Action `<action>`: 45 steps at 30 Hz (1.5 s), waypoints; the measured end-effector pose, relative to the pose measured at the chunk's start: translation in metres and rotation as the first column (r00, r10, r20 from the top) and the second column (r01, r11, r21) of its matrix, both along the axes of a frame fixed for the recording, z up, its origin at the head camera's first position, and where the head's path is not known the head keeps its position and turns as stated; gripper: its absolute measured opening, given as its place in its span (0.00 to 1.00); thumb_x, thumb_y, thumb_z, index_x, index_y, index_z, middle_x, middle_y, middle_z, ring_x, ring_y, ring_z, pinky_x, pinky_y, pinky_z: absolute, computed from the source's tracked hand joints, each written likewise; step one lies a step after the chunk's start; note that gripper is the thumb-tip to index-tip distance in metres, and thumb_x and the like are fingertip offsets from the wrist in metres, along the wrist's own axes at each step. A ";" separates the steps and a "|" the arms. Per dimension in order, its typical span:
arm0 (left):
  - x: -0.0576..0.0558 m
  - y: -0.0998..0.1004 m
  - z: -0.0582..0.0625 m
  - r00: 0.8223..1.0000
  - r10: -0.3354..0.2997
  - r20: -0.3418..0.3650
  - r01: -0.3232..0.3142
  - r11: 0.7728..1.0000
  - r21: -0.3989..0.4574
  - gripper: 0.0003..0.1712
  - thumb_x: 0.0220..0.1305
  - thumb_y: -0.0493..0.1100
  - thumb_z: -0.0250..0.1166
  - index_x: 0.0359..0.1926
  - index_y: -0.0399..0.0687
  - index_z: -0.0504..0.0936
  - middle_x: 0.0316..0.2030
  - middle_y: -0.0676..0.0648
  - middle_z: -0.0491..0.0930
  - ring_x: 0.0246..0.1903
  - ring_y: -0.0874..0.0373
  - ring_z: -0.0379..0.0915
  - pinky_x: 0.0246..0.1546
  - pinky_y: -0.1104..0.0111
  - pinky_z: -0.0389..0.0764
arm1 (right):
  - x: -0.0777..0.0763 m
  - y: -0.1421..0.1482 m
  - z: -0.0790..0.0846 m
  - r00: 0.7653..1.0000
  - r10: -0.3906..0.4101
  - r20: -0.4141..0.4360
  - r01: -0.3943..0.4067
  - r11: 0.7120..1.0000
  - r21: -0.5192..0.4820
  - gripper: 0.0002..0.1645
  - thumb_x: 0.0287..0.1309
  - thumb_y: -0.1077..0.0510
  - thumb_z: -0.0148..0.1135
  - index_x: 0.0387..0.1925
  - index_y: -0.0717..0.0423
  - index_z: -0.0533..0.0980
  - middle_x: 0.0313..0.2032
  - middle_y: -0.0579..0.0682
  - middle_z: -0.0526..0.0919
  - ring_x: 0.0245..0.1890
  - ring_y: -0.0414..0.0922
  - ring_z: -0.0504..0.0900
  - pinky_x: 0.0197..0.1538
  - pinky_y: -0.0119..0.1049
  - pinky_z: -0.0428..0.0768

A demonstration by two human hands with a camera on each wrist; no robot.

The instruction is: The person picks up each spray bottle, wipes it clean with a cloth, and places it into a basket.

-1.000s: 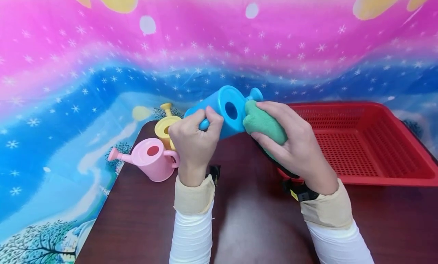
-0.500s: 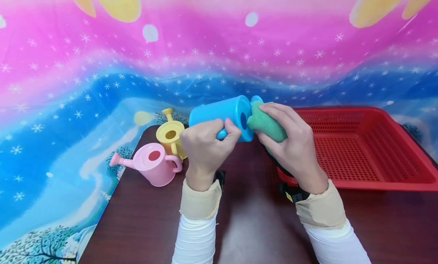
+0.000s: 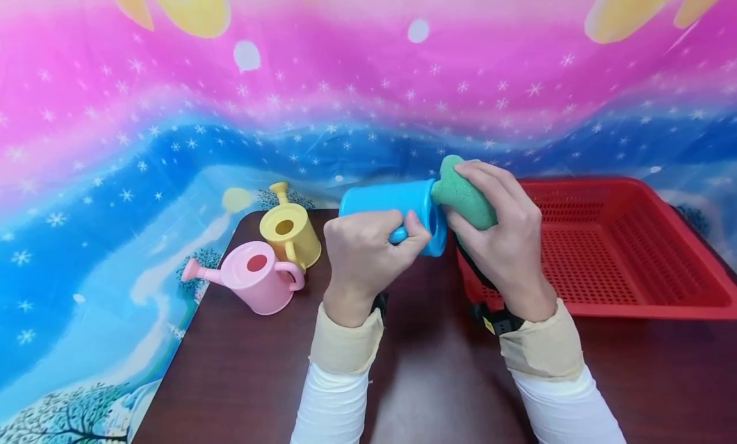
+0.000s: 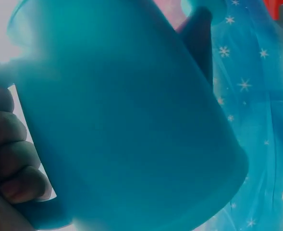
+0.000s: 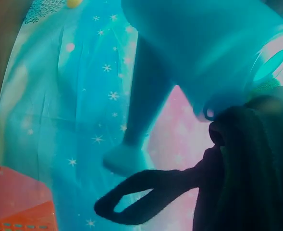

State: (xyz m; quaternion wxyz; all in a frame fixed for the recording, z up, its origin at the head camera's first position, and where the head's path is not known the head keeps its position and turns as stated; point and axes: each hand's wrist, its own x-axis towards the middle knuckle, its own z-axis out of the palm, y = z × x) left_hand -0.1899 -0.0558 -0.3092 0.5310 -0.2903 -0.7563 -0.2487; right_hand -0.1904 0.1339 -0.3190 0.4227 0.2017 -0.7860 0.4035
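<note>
My left hand (image 3: 368, 258) grips the handle of a blue toy watering can (image 3: 386, 198), which is held up on its side, top facing right. In the left wrist view, curled fingers (image 4: 11, 149) wrap the handle beside the can's body (image 4: 127, 110). A bunched green cloth (image 3: 466, 198) is held between the thumb and fingers of my right hand (image 3: 507, 239), against the can's top rim. The right wrist view shows the can's spout (image 5: 148, 91) and a dark hanging loop (image 5: 146, 197) trailing from the cloth, whose folds look dark there.
On the dark brown table (image 3: 242, 367), a pink watering can (image 3: 259, 290) and a yellow one (image 3: 305, 236) stand upright at the left. A red perforated basket (image 3: 656, 309) sits at the right, behind my right hand. A printed snowflake backdrop (image 3: 368, 92) hangs behind.
The blue can has turned further onto its side and shifted right and down, its opening swinging away to the right. My left hand moved right with it; the cloth stayed at the rim.
</note>
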 end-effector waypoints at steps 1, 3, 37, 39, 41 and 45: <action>0.000 0.001 0.000 1.000 -0.004 0.007 0.004 1.000 -0.009 0.25 0.55 0.40 0.62 0.09 0.52 0.58 0.08 0.55 0.53 0.11 0.63 0.41 0.14 0.69 0.42 | 0.001 0.001 0.001 1.000 0.000 -0.002 0.000 1.000 -0.001 0.32 0.50 0.65 0.78 0.59 0.54 0.81 0.59 0.54 0.82 0.59 0.52 0.81 0.59 0.56 0.79; 0.000 0.002 -0.001 1.000 -0.014 0.020 0.015 1.000 -0.020 0.25 0.55 0.40 0.62 0.09 0.52 0.59 0.08 0.55 0.54 0.10 0.64 0.42 0.14 0.69 0.42 | 0.003 0.002 0.003 1.000 0.009 -0.005 -0.009 1.000 -0.001 0.32 0.50 0.65 0.77 0.59 0.54 0.81 0.59 0.53 0.82 0.60 0.52 0.80 0.59 0.54 0.79; -0.011 -0.026 -0.005 0.981 0.137 0.139 -0.172 0.943 0.286 0.26 0.62 0.42 0.60 0.09 0.47 0.63 0.09 0.50 0.55 0.10 0.59 0.47 0.14 0.67 0.48 | 0.011 0.008 0.007 0.955 0.221 0.199 -0.276 0.908 0.314 0.43 0.40 0.66 0.83 0.62 0.48 0.79 0.64 0.53 0.77 0.65 0.55 0.75 0.55 0.60 0.81; -0.010 -0.027 -0.003 0.980 0.133 0.149 -0.178 0.918 0.354 0.27 0.64 0.43 0.60 0.09 0.46 0.63 0.09 0.50 0.56 0.10 0.59 0.48 0.14 0.67 0.49 | 0.010 0.009 0.008 0.961 0.203 0.187 -0.253 0.920 0.299 0.42 0.41 0.66 0.83 0.62 0.48 0.79 0.64 0.52 0.77 0.65 0.56 0.75 0.55 0.61 0.81; -0.010 -0.027 -0.001 0.980 0.115 0.160 -0.175 0.885 0.432 0.28 0.66 0.44 0.60 0.09 0.45 0.64 0.09 0.50 0.56 0.11 0.59 0.50 0.15 0.68 0.50 | 0.009 0.010 0.009 0.966 0.190 0.174 -0.233 0.932 0.276 0.42 0.41 0.66 0.83 0.62 0.48 0.79 0.64 0.52 0.77 0.65 0.56 0.75 0.54 0.61 0.81; -0.010 -0.028 0.002 0.983 0.058 0.175 -0.150 0.802 0.578 0.30 0.70 0.46 0.58 0.10 0.43 0.66 0.09 0.49 0.58 0.13 0.58 0.54 0.17 0.69 0.53 | 0.010 0.012 0.011 0.971 0.186 0.153 -0.216 0.953 0.214 0.42 0.41 0.68 0.82 0.62 0.48 0.79 0.63 0.51 0.78 0.65 0.54 0.75 0.53 0.62 0.81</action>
